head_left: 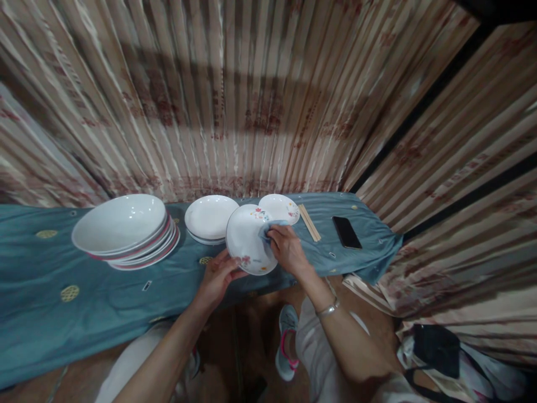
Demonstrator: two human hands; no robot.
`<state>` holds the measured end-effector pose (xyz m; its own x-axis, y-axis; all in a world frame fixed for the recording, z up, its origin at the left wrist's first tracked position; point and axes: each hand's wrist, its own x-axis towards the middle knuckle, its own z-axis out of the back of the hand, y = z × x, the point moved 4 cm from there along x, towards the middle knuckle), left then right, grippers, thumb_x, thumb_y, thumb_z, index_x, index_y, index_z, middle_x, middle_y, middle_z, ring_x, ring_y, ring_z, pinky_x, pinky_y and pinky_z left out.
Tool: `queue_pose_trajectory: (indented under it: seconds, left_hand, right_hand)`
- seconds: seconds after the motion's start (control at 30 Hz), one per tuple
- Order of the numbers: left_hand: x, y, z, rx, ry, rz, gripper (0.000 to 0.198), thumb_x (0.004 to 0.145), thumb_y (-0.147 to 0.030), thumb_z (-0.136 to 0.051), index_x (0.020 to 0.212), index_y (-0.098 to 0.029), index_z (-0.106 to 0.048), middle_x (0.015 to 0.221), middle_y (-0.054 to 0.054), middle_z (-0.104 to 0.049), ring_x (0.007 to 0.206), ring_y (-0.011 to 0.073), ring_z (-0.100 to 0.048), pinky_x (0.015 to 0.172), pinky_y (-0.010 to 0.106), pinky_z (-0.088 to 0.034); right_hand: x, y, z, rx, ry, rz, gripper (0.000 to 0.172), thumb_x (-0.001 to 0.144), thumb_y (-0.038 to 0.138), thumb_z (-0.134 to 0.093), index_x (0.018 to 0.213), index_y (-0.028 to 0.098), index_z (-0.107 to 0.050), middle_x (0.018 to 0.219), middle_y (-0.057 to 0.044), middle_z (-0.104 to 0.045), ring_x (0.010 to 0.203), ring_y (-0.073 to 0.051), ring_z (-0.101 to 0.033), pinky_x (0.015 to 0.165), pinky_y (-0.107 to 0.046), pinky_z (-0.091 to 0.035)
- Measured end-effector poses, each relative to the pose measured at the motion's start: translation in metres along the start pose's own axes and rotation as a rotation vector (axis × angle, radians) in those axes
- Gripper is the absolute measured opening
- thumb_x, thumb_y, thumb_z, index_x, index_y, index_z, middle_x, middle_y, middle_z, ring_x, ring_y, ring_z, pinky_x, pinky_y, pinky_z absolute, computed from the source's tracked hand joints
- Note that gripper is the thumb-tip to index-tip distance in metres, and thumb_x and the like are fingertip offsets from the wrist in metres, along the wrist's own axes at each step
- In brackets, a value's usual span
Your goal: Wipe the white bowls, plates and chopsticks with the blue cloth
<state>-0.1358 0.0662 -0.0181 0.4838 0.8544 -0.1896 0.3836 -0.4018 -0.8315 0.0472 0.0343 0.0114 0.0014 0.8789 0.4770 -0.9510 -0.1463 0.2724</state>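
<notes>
Standing at far left: one stack of white bowls [121, 224], red bands on the lower rims, set on a blue-green tablecloth [100, 299]; exact count hard to tell. Next to the right, apart from it: one short stack of white plates [212, 217], faces up.

Left hand [220, 274]: gripping the near-left rim of one flowered plate [246, 238], thumb over the edge, fingers under. From this hand the plate lies ahead and to the right.

Flowered plate: held between the two hands at the table's near side, nearest stack to its left. Round, so no long axis. Tilted, its face pointing up and back toward the wearer, underside turned away. Flower sprigs at far and near rims.

Cloth [265, 230]: one, blue, bunched, on the right part of the plate's face; no clear long axis. Right hand is the nearer of the two; the cloth lies at its fingertips, to the left.

Right hand [287, 246]: fingers closed on the cloth, seemingly pressing it to the plate.

Second flowered plate [279, 206]: on the table beyond, partly hidden.

Chopsticks [309, 223]: one bundle, long axis running far-left to near-right.

Phone [346, 232]: dark, flat, far right, slanting much the same way.
</notes>
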Motion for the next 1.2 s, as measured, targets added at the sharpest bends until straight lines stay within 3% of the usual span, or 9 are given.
queue_pose_trajectory:
  seconds: [0.27, 0.57, 0.87, 1.2]
  left_hand:
    - [-0.002, 0.010, -0.010, -0.024, 0.069, 0.064, 0.042, 0.057, -0.031, -0.080, 0.092, -0.010, -0.069, 0.089, 0.013, -0.075, 0.084, 0.0320, -0.071, 0.076, 0.050, -0.057]
    - [-0.004, 0.016, -0.012, -0.027, 0.097, 0.086, 0.042, 0.059, -0.033, -0.079, 0.093, -0.010, -0.069, 0.086, 0.012, -0.075, 0.079, 0.0305, -0.071, 0.070, 0.045, -0.059]
    - [-0.001, 0.013, -0.007, -0.046, 0.099, 0.070, 0.036, 0.061, -0.032, -0.079, 0.088, -0.012, -0.067, 0.080, 0.008, -0.074, 0.077, 0.0278, -0.072, 0.068, 0.040, -0.059]
    - [0.003, 0.004, 0.008, -0.022, 0.018, 0.028, 0.032, 0.061, -0.028, -0.077, 0.089, -0.014, -0.068, 0.078, 0.006, -0.073, 0.075, 0.0241, -0.071, 0.071, 0.039, -0.059]
  right_hand:
    - [0.005, -0.004, -0.001, 0.025, -0.149, -0.030, 0.035, 0.091, 0.015, -0.040, 0.119, 0.013, -0.061, 0.126, -0.014, -0.055, 0.112, -0.027, -0.049, 0.101, -0.045, -0.042]
    - [0.014, 0.016, -0.002, 0.254, -0.113, -0.005, 0.041, 0.092, 0.022, -0.042, 0.131, 0.017, -0.053, 0.136, -0.014, -0.049, 0.127, -0.025, -0.045, 0.109, -0.043, -0.036]
    - [0.016, 0.042, -0.008, 0.594, 0.012, 0.064, 0.026, 0.087, 0.021, -0.055, 0.110, 0.020, -0.068, 0.127, -0.010, -0.059, 0.119, -0.021, -0.054, 0.105, -0.037, -0.040]
    - [0.007, 0.055, -0.009, 0.731, 0.170, 0.072, 0.010, 0.079, 0.014, -0.064, 0.085, 0.020, -0.071, 0.103, -0.005, -0.067, 0.100, -0.017, -0.061, 0.093, -0.032, -0.045]
